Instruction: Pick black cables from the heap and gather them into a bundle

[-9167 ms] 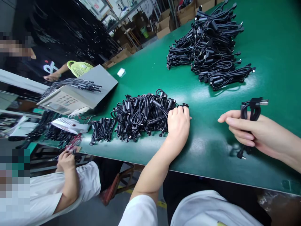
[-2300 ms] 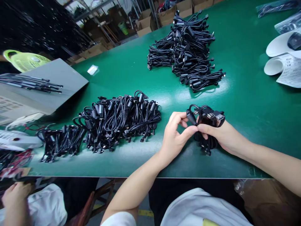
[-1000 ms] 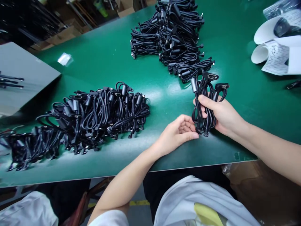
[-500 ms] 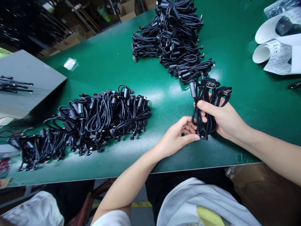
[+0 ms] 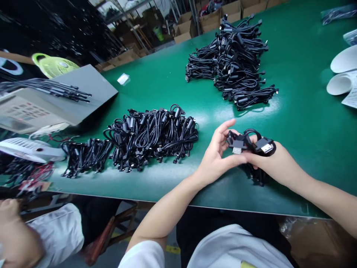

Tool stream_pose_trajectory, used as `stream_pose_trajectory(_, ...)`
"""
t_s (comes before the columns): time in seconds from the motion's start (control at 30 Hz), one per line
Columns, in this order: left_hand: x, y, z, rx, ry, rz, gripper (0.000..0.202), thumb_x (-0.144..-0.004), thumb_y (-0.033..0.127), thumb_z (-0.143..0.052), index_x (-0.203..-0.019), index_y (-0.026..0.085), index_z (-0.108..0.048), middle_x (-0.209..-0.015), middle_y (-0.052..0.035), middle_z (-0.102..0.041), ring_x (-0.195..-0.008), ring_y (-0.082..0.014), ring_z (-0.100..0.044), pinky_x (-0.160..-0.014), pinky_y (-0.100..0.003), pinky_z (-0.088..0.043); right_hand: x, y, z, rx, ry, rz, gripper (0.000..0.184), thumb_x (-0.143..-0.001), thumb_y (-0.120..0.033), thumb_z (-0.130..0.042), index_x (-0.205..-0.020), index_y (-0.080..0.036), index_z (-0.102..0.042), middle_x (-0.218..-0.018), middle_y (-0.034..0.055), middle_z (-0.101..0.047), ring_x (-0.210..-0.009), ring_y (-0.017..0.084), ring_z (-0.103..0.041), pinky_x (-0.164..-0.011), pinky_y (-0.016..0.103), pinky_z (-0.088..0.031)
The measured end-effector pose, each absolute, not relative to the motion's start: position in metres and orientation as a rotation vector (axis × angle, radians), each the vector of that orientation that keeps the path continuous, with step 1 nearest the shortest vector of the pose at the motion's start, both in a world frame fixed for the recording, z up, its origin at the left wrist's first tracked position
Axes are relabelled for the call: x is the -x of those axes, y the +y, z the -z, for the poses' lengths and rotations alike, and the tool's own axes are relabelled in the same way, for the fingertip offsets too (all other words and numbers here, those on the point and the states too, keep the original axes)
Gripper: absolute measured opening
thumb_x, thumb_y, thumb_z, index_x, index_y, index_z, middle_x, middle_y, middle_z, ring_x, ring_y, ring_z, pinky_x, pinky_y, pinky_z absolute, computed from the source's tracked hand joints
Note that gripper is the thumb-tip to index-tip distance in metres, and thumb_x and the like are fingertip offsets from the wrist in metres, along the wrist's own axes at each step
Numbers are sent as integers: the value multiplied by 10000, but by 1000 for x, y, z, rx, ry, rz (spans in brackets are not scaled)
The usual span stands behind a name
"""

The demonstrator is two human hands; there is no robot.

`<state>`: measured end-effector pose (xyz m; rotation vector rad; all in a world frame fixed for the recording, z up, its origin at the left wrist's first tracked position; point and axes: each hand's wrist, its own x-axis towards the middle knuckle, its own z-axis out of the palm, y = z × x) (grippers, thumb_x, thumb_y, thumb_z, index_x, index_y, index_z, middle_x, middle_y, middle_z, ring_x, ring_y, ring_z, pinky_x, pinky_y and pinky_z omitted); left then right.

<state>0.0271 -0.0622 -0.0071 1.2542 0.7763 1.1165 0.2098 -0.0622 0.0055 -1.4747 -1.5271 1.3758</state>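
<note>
Green bench (image 5: 301,123) carries black cable heaps; just above its near edge the right hand (image 5: 275,165) is closed around a coiled cable bundle (image 5: 248,143), plugs pointing left toward the left hand (image 5: 216,158), whose grip pinches it from that side.

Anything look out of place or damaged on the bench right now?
Nothing stands out. Both cable piles lie in tidy heaps on the green table, and the bundle is gripped by the left hand and right hand.
</note>
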Motion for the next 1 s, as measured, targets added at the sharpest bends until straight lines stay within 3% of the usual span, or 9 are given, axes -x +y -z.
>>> stream_pose_trajectory(0.13, -24, -62, 6, -1305, 742, -1123, 583, -776, 523, -768, -1241, 244, -555, -1196, -79, -599, -1119, -251, -604, -1018, -397, -475, -211, -64, -5, 1454, -1593, -1268, 208, -743, -372, -774, -807, -215, -653, -612, -48, -610, -591, 172, -567, -595, 275, -417)
stream_pose_trajectory(0.4, -31, -64, 6, -1075, 765, -1241, 259, -909, 440, -644, -983, 195, -612, -1174, -80, -651, -1112, -210, -623, -1009, -380, -490, -207, -66, -2, 1473, -1599, -1187, 319, -721, -352, -791, -989, -222, -676, -858, 10, -725, -780, 246, -644, -679, 322, -458)
stream_pose_trajectory(0.63, -34, -67, 1, -984, 819, -1218, 351, -964, 490, -530, -1195, 241, -619, -1133, -61, -666, -1078, -206, -647, -976, -365, -516, -207, -67, 1, 1421, -1501, -1320, 262, -841, -379, -682, -1069, -250, -684, -1105, 23, -728, -1014, 277, -656, -859, 372, -480)
stream_pose_trajectory(0.73, -32, -67, 2, -1071, 853, -1201, 362, -977, 482, -505, -1138, 208, -677, -1142, -81, -693, -1109, -226, -646, -973, -363, -522, -208, -68, 3, 1473, -1507, -1283, 234, -849, -370, -673, -1048, -247, -684, -1069, 25, -731, -981, 279, -660, -819, 371, -490)
stream_pose_trajectory(0.83, -30, -66, 3, -1105, 846, -1192, 356, -990, 448, -496, -1192, 214, -672, -1205, -87, -698, -1163, -240, -637, -966, -365, -528, -209, -68, 4, 1467, -1478, -1304, 231, -856, -388, -675, -1033, -240, -678, -995, 25, -739, -915, 273, -673, -791, 373, -500)
stream_pose_trajectory(1.0, -30, -66, 2, -1149, 844, -1226, 310, -985, 410, -520, -1130, 225, -722, -1243, -71, -695, -1218, -243, -614, -1075, -400, -470, -211, -68, 4, 1432, -1436, -1388, 225, -864, -401, -669, -1014, -233, -671, -908, 24, -748, -862, 273, -694, -755, 370, -520)
